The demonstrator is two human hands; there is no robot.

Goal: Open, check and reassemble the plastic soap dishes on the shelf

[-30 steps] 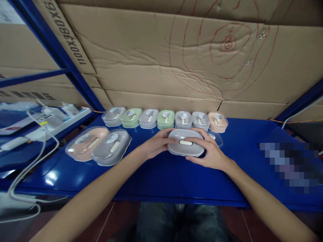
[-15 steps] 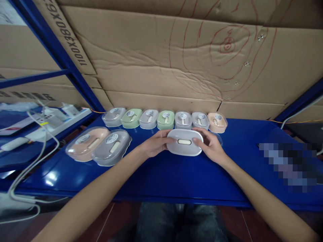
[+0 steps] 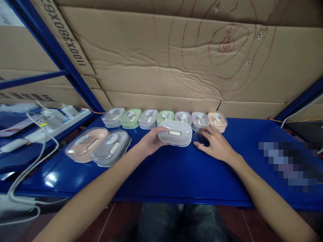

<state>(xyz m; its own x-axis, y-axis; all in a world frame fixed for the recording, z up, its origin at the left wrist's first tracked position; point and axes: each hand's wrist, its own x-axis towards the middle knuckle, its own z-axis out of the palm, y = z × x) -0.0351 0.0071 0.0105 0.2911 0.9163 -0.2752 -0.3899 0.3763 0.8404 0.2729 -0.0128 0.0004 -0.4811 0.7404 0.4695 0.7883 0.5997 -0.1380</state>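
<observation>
Beyond the left hand and the right hand, it's cardboard all the way up, with red rings scrawled past the right one! Far out left of the left hand, a blue post slants upward, and there's a white power strip, white cables looping down beside it. Swing wide right of the right hand: a pixelated patch over the blue bench. And nearer than both hands, down below, dark red floor tiles!

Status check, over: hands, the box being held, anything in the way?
Left hand gripping grey box, cream inset toward camera. Right hand at clear plastic cover, grip unclear. Row of boxes behind, possible obstacle.
</observation>
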